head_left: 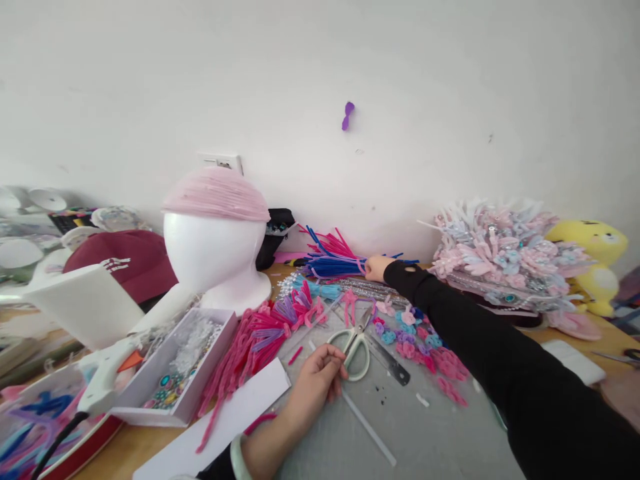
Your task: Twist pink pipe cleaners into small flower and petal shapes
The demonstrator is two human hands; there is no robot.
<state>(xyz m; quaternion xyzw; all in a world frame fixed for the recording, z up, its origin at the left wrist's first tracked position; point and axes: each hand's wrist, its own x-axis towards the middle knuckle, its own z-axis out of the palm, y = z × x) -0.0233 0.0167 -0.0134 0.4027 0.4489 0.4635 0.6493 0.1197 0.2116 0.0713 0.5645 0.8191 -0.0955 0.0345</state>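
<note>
My left hand (317, 381) rests on the grey mat (420, 433) with fingers curled, its fingertips touching the white handle of a pair of scissors (359, 342). A pale bangle sits on that wrist. My right hand (376, 268), in a black sleeve, reaches far back to a bundle of blue and pink pipe cleaners (333, 260) by the wall, fingers closed on their ends. Pink and purple pipe cleaner pieces (260, 340) lie between my hands.
A white foam head (213, 253) with a pink cap stands at the back. A glue gun (107, 370) leans on a white box of beads (175, 373). Small twisted flowers (415, 340), a pink-blue headdress (500, 257), a yellow plush (595, 263) and a maroon cap (125, 260) surround the mat.
</note>
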